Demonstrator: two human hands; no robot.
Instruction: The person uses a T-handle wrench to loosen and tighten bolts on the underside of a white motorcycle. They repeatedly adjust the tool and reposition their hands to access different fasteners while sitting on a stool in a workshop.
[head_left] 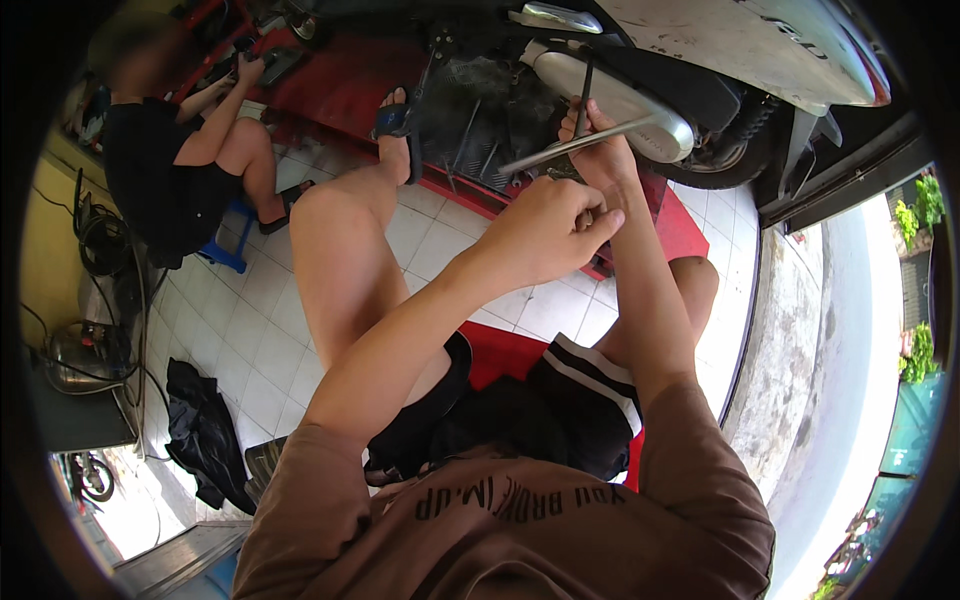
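My right hand (602, 158) is raised beside the scooter's engine side, fingers closed around a dark rod (586, 88) that points up and away. A silver metal bar (560, 153) slants across in front of that palm; I cannot tell whether it is joined to the dark rod. My left hand (545, 232) is closed, thumb against the curled fingers, near my right wrist. What it holds, if anything, is hidden. Just beyond my hands is the scooter's pale grey transmission cover (610, 100), with the scooter's white body panel (750, 45) above it.
The scooter stands on a red lift platform (330, 85), its rear wheel (735, 165) to the right. At the left, another person (150, 170) sits on a blue stool (228, 240), hands on a dark object. Cables (140, 290) and a black cloth (203, 435) are nearer left.
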